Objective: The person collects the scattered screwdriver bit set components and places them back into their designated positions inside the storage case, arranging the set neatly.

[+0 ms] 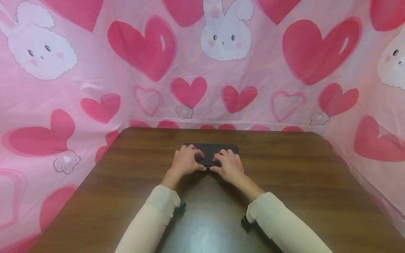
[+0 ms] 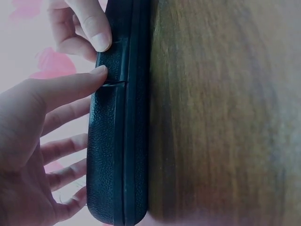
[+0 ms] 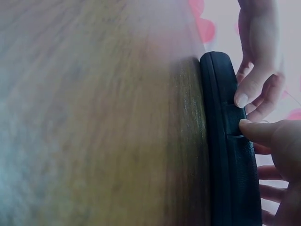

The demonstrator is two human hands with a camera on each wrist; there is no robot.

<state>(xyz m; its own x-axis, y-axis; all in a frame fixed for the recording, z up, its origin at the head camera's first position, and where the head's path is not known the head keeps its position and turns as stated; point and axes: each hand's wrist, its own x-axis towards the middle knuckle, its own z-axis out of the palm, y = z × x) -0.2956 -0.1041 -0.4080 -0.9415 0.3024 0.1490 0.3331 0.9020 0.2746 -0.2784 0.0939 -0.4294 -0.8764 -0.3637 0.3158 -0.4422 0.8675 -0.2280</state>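
Note:
A black case (image 1: 210,150) with a pebbled surface lies closed on the far half of the table. In the left wrist view a seam runs along its front side, with a short tab (image 2: 111,61) in the middle. My left hand (image 1: 186,160) holds the case's left part, thumb at the tab's edge and fingers spread over the lid. From the other side my right hand (image 1: 229,164) holds it, its thumb close to the left one. Both thumbtips sit on the tab's upper part in the right wrist view, where the case (image 3: 225,179) stretches past the lower frame edge.
A brown wood-grain table (image 1: 284,168) spreads around the case. Pink cloth (image 1: 262,70) printed with hearts and rabbits hangs behind it and along both sides. Small black devices (image 1: 246,223) sit under the cuffs of both pale sleeves (image 1: 281,219).

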